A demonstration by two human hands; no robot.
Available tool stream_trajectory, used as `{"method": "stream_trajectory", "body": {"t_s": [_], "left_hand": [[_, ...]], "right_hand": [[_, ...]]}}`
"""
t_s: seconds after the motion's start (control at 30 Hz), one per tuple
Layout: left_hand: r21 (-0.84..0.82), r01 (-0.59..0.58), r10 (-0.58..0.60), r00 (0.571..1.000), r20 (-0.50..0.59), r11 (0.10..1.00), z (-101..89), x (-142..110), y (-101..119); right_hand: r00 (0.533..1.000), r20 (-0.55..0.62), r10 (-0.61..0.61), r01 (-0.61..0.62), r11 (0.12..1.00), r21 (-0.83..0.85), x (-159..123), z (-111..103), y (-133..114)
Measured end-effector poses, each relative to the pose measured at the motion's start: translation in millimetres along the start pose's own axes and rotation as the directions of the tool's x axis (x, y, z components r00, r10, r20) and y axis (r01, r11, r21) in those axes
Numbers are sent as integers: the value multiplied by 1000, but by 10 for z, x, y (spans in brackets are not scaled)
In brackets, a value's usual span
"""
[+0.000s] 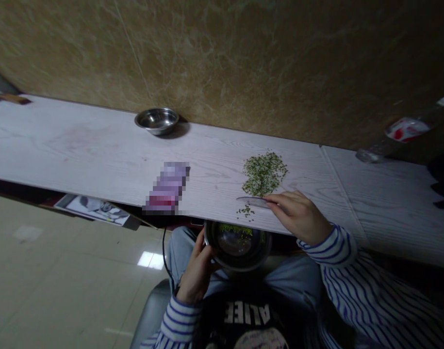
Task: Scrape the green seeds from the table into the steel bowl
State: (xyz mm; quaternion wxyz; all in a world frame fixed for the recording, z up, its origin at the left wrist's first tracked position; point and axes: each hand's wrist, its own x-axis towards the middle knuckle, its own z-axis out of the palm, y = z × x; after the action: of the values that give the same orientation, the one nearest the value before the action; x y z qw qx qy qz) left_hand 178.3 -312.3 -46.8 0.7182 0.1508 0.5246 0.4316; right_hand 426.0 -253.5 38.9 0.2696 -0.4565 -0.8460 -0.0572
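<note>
A steel bowl [239, 247] is held by my left hand [199, 271] at its left rim, just below the table's front edge. Small green beans [236, 230], which look like mung beans, lie along the bowl's inner far side. Between the fingers of my right hand [298, 213] is a thin, flat, see-through scraper-like piece [253, 201], its edge on the tabletop. Beyond this piece spreads a pile of green beans [264, 173]. A few loose beans [246, 212] lie on the near side, close to the table edge above the bowl.
On the white wood-grain table [214, 145], a second steel bowl [156, 121] stands by the wall. A blurred-out purple phone-like object [168, 188] lies left of the beans. At the far right is a clear plastic bottle [403, 131]. An open drawer [94, 209] juts out below.
</note>
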Motion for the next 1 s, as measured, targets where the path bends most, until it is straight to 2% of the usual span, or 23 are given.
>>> {"method": "stream_trajectory", "body": {"t_s": [0.13,0.37,0.57,0.73,1.0], "left_hand": [[8,-3,3,1000,-14,1000,57,-16,20],[31,2,-1,1000,-21,1000,77,-18,19],[25,-12,13,1000,-22,1000,74,-29,24],[25,-1,2,1000,-29,1000,79,-29,28],[27,7,-7,1000,-10,1000,66,-41,10]], "right_hand": [[996,-21,88,-90,994,-70,-166,-3,-32],[989,15,150,-148,984,-103,-273,65,-28],[988,67,137,-131,988,-85,-305,59,-55],[988,46,147,-144,987,-75,-301,39,-73],[987,90,134,-129,990,-56,-254,93,-170]]}}
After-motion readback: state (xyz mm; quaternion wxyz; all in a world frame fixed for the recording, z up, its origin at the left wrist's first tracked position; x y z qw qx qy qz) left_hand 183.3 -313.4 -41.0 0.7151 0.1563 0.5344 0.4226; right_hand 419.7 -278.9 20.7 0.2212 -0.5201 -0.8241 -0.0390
